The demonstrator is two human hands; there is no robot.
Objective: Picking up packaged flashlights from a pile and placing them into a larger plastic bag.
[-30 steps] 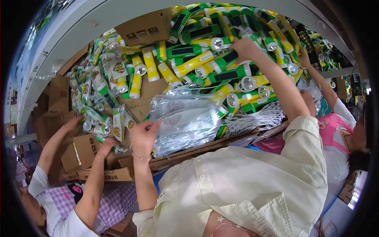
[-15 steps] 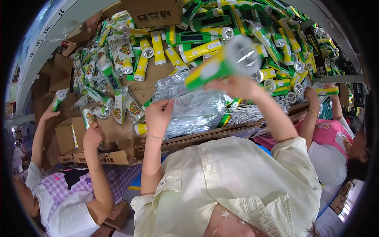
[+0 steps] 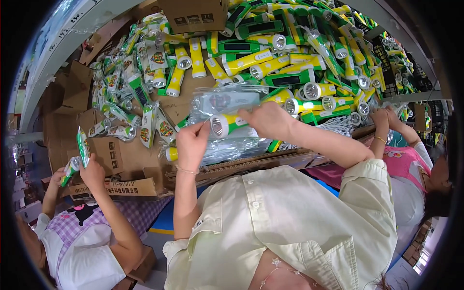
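Observation:
My right hand (image 3: 266, 121) grips a yellow, green and white flashlight (image 3: 232, 123) by its body, the clear lens end turned left. That lens end is right beside the fingertips of my left hand (image 3: 191, 145), which pinch the edge of a clear plastic bag (image 3: 227, 101). Whether the lens end is inside the bag or in front of it I cannot tell. Beneath both hands lies a stack of clear bags (image 3: 217, 153) with printed fronts. A yellow flashlight end (image 3: 171, 154) shows just left of my left wrist.
Loose flashlights (image 3: 285, 67) pile up across the far side; bagged ones (image 3: 116, 82) lie to the left. White cables (image 3: 333, 126) sit right of the bags. A cardboard box (image 3: 193, 14) stands at the back. Co-workers' hands (image 3: 92, 171) (image 3: 382, 121) work at both sides.
My right hand has brought the flashlight down and left, turning its lens end from right to left, next to my left fingers. The left co-worker's hands have moved closer together.

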